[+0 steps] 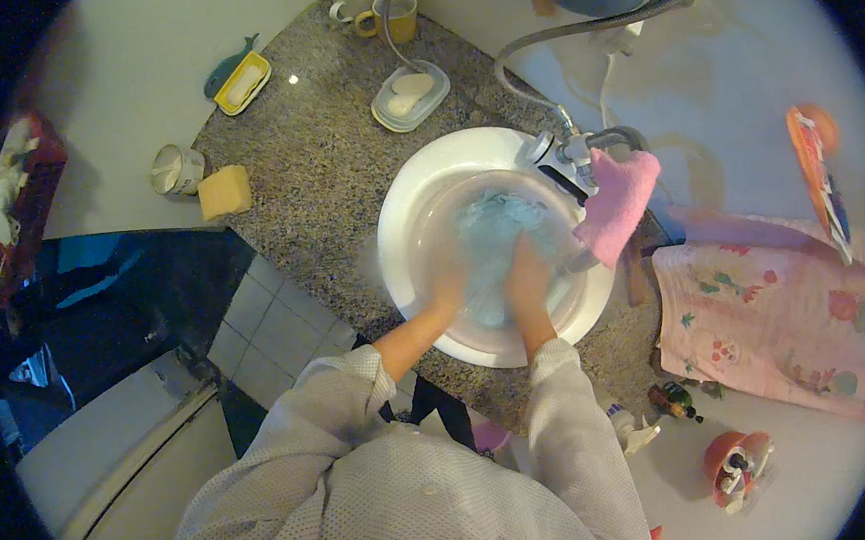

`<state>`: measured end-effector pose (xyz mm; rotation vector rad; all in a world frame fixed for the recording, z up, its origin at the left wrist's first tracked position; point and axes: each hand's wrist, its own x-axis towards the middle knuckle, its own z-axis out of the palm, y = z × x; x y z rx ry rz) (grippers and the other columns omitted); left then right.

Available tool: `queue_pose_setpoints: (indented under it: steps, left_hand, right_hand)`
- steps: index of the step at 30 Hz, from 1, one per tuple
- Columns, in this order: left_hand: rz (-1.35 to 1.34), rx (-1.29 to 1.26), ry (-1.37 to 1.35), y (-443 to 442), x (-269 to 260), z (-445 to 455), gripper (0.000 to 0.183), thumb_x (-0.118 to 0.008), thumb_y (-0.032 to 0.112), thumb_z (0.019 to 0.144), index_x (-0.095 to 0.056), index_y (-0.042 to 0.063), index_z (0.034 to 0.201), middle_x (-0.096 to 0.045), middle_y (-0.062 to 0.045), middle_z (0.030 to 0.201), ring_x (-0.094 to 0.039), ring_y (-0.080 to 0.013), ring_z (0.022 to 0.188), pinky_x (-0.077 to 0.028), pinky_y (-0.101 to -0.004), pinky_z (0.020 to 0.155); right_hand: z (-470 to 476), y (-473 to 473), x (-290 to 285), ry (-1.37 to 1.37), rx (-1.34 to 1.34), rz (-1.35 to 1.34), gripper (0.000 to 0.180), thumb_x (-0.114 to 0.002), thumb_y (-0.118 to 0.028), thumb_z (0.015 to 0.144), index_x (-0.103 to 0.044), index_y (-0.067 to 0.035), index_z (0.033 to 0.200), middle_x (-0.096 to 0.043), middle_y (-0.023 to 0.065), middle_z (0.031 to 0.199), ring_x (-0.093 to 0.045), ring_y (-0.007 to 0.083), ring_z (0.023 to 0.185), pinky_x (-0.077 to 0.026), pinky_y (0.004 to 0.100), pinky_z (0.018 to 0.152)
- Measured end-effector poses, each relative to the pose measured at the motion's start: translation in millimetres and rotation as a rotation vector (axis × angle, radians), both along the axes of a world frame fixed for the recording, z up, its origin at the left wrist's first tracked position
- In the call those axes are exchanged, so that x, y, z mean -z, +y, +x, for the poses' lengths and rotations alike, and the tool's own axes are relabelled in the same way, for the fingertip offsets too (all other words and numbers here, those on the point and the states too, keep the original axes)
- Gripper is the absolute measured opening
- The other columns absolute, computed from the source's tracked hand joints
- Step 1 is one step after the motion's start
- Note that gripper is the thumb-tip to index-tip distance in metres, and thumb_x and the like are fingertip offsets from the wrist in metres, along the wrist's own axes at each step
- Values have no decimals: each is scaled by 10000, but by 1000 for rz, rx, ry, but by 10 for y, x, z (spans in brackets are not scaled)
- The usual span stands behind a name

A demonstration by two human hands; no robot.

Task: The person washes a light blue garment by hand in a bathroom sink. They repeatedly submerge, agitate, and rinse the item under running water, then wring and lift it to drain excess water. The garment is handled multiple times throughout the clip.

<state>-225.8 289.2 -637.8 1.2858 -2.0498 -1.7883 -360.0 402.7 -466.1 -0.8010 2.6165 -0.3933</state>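
A round white washbasin (403, 170) set in a speckled stone counter holds cloudy water. Light blue cloth (493, 228) lies in the water and spreads over the middle of the bowl. My left hand (448, 280) is at the cloth's left edge, blurred and partly under the water. Over the cloth's right part is my right hand (528, 272), also blurred. Blur and water hide the fingers of both, so I cannot tell whether either grips the cloth. A pink cloth (619, 200) hangs over the tap (564, 155) at the basin's right rim.
On the counter (306, 181) stand a soap dish (411, 97), two mugs (392, 17), a yellow soap tray (243, 84), a yellow sponge (224, 192) and a tub (177, 170). A patterned pink towel (767, 322) hangs at right, near a spray bottle (632, 429) and small bottles (673, 401).
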Motion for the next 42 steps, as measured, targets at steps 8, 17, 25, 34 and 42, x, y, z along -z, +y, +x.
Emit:
queue_pose_setpoints:
  steps: [8,17,25,34,42]
  left_hand:
    - [917,80,69,-43,-866,-499,748,-625,583,922,-498,24,1403,-534,-161,1411,-526,-309,1271,-410,-503,1074]
    - [1154,129,87,-211,-1434,-487,700,-631,552,937,-535,12,1373,-588,-176,1360,-576,-318,1238,-470,-501,1021]
    - [51,241,-158,-443,-1284,-580,642,-674,401,944,-507,-25,1395,-574,-235,1363,-566,-377,1249,-466,-511,1021]
    - [-725,713,-245,-181,-1693,-654,698,-650,260,881,-406,125,1521,-377,-254,1531,-310,-473,1434,-261,-602,1153]
    - [-652,748,-307,-42,-823,-864,518,-559,306,932,-517,143,1422,-455,-161,1503,-327,-398,1448,-168,-648,1173]
  right_hand:
    - [214,-167,-241,-20,197,-354,699,-747,-347,742,-579,-31,1342,-706,223,869,-693,352,748,-541,442,703]
    - [373,-200,36,325,451,-241,426,-712,-450,846,-674,-61,1015,-677,241,725,-659,447,636,-525,528,590]
    - [183,487,-464,120,458,117,551,-747,-389,820,-639,-40,1233,-625,247,1216,-601,425,1128,-509,551,857]
    - [137,-77,298,349,-44,-91,602,-716,-287,810,-563,-157,1378,-484,194,1462,-436,422,1354,-323,580,1103]
    - [-143,69,1240,181,-64,-193,449,-561,-221,917,-582,-93,1348,-590,219,1326,-511,411,1272,-344,522,1122]
